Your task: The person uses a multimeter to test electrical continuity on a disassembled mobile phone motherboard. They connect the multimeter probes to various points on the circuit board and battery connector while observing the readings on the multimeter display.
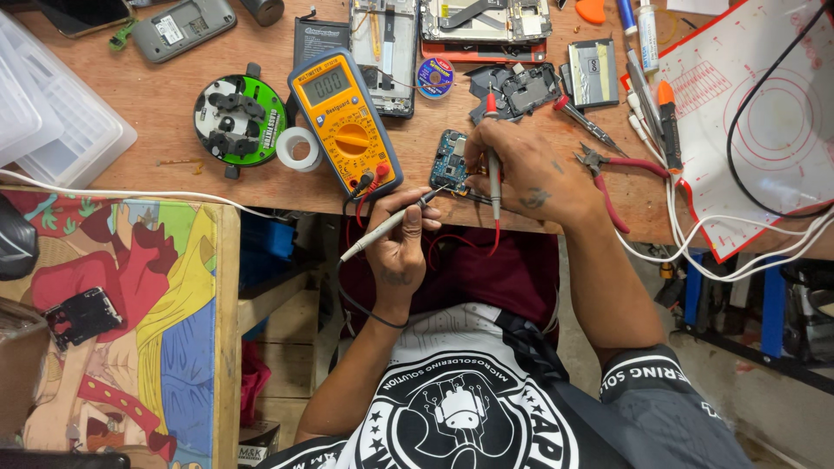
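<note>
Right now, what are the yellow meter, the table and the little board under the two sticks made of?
The meter looks like hard plastic in a dull yellow shell with a glass-like screen. The table seems to be wood: brown, matte, scuffed. The little board looks like blue-green circuit board with shiny metal parts. The left hand and right hand each hold a probe; these look plastic with metal tips.

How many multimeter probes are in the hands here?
2. A black probe lies in the left hand, its tip at the circuit board. A red probe stands in the right hand, beside that board.
</note>
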